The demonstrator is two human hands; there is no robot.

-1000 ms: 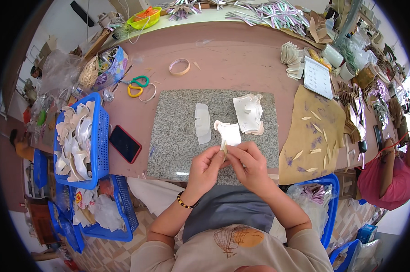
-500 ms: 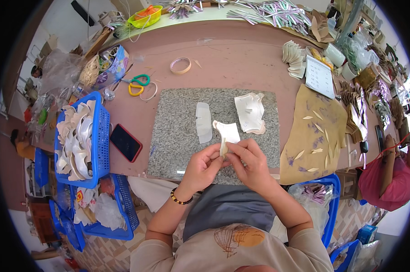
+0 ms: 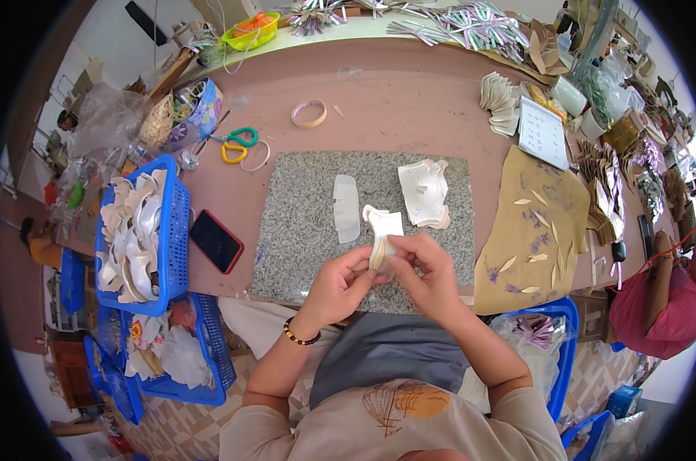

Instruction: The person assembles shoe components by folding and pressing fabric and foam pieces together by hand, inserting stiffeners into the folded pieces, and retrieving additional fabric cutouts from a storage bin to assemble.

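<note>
Between my two hands is a white shoe-upper piece [image 3: 385, 223] with a beige edge, held over the near part of a speckled granite slab [image 3: 300, 188]. A small pale leaf-shaped strip [image 3: 378, 254] lies along its near end. My left hand [image 3: 338, 286] pinches that end from the left, thumb and fingers closed. From the right, my right hand [image 3: 427, 270] grips the same piece, its thumb close to the strip. Beyond them on the slab are more white upper pieces [image 3: 423, 192], seemingly layered, and a translucent template [image 3: 346, 207]. My fingers hide part of the held piece.
Brown paper [image 3: 501, 280] with several leaf-shaped strips lies at right. At left are a phone [image 3: 215, 241], a blue basket [image 3: 177, 238] of white pieces and scissors [image 3: 236, 146]. A tape roll [image 3: 309, 114] lies farther back. Another person [image 3: 659, 307] sits at far right.
The held white piece has tilted, and more of its face and the leaf-shaped strip shows. My right fingers have shifted slightly along its right edge.
</note>
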